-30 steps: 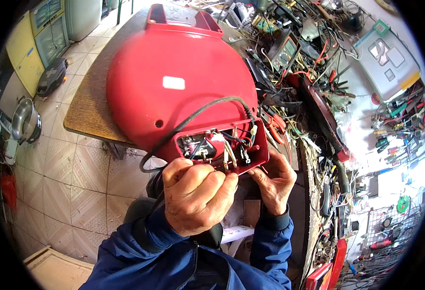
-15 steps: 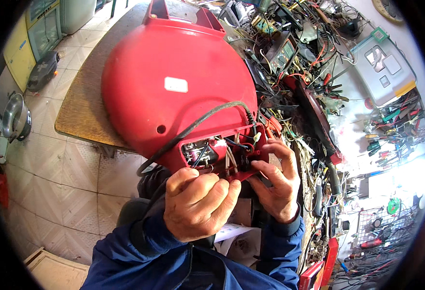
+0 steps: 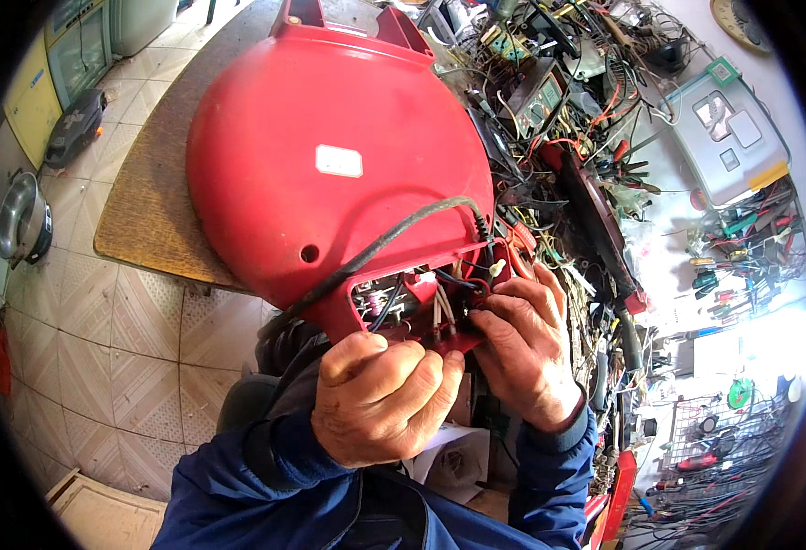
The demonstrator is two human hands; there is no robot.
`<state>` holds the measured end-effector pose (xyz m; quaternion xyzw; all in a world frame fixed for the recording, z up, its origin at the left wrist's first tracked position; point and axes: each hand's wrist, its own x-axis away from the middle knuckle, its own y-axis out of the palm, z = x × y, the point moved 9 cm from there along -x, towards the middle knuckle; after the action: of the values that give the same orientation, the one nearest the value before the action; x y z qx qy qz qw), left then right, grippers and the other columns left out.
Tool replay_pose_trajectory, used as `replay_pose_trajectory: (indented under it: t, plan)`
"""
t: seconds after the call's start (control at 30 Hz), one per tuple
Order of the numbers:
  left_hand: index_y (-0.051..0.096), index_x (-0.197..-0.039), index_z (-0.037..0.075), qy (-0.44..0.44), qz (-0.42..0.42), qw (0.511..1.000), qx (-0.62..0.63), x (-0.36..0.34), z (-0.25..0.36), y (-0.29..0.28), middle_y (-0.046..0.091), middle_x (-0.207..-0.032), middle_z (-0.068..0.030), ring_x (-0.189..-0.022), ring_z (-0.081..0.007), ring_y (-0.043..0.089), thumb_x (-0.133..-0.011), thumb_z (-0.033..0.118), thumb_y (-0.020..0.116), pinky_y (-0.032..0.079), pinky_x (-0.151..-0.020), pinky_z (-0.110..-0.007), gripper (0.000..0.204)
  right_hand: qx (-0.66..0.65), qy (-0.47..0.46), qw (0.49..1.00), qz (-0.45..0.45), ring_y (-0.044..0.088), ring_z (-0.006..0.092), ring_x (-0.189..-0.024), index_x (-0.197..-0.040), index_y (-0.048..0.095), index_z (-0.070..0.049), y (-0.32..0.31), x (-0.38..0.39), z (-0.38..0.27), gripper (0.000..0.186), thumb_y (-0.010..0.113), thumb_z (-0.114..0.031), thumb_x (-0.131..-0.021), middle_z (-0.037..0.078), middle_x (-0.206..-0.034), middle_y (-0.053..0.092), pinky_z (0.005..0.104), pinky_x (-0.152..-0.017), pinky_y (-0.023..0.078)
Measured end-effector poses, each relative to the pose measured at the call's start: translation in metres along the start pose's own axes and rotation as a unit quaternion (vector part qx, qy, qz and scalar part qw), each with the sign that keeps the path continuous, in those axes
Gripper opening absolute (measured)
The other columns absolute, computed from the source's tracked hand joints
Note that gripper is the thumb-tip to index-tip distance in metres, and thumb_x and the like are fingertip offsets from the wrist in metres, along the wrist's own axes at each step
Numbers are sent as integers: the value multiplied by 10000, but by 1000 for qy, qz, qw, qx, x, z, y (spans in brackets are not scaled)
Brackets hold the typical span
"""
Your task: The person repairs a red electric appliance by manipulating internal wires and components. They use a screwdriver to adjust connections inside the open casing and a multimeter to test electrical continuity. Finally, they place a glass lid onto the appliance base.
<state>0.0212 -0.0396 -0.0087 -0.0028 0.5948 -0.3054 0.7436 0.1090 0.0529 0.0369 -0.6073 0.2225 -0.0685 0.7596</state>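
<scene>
A large red plastic housing (image 3: 330, 119) rests on a wooden table (image 3: 137, 215), its open compartment at the near end showing metal parts, white and black wires and a small white connector (image 3: 496, 269). A thick black cord (image 3: 375, 238) arches over it. My left hand (image 3: 385, 399) is closed on the compartment's near rim, fingertips curled against the red plastic. My right hand (image 3: 527, 353) reaches into the compartment's right part with fingers bent round a dark part among the wires; exactly what it grips is hidden.
Tangled cables, a multimeter (image 3: 541, 96) and pliers (image 3: 641, 170) crowd the bench on the right, beside a grey toolbox (image 3: 738, 156) and hanging hand tools (image 3: 742, 220). A steel bowl (image 3: 20, 215) and black case (image 3: 73, 128) are at the left.
My right hand has moved from the rim up into the compartment, fingers bending over the dark part. My left hand stays on the rim, which sits slightly lower in view.
</scene>
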Motion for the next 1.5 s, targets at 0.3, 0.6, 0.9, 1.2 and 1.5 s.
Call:
replay_pose_trajectory:
  t: [0.3,0.6,0.9,1.2,1.5]
  plan:
    - [775,-893,158,5,0,1000,2,0,0,-1,654,-842,64,-820,-122,568,-665,217,755,375,-885,-377,236,-9,-21,1000,-17,632,292,-1069,-993,726,-19,-1,-1,0,353,716,-83,-646,108,-1006,676,586,-1125,367]
    - [781,-933,161,-13,-27,1000,-3,-5,3,-1,661,-873,62,-855,-137,575,-703,181,759,354,-974,-414,232,-16,-25,999,11,630,299,-1129,-1052,723,-38,-4,7,3,363,714,-96,-693,111,-1059,680,586,-1120,364]
    - [561,-1085,39,-64,12,990,123,17,-10,-68,589,-964,-127,-847,-273,564,-836,51,603,533,-812,-466,252,-210,357,867,277,685,263,-868,-965,684,13,47,155,38,202,780,35,-788,140,-940,693,346,-800,541]
    - [710,-1017,31,-298,-317,882,178,173,-20,17,682,-908,-122,-805,-291,692,-811,79,794,557,-706,-377,227,-461,488,735,95,644,190,-704,-880,694,37,214,255,-33,168,757,-118,-894,130,-769,691,339,-660,505]
    - [719,-1046,99,-98,-519,848,51,176,38,82,615,-1009,-66,-1004,-271,607,-740,283,834,562,-789,-405,375,-484,459,738,101,615,116,-688,-892,698,31,213,254,-28,174,753,-135,-901,76,-731,678,306,-638,509]
